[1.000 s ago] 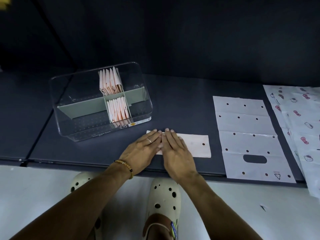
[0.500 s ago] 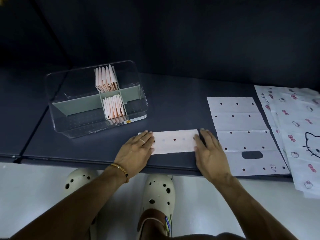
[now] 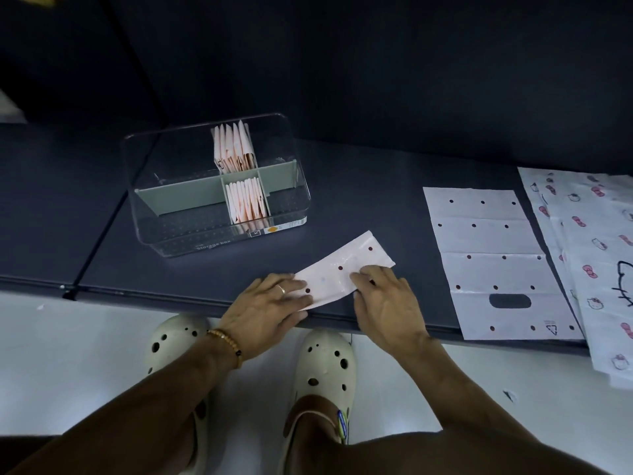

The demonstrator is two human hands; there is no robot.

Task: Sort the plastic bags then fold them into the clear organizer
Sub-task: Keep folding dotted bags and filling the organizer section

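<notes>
- My left hand [image 3: 265,308] lay on the near-left end of the folded bag strip [image 3: 342,269]; fingers straight, pressing it flat to the dark surface [image 3: 359,200] by the front edge.
- My right hand [image 3: 385,299] sat on the strip's middle w/ fingers bent, tips on the plastic; couldn't tell if that grip pinched it or only pressed.
- Strip was white w/ dark red dots, angled up toward the right.
- Clear organizer [image 3: 219,186] stood behind & to the left, apart from the strip; folded bags [image 3: 239,173] upright in 2 middle slots at the grey divider.
- Flat dotted bag [image 3: 493,262] w/ cut-out handle lay well to the right; cartoon-print bags [image 3: 596,269] just beyond, overlapping its right edge.
</notes>
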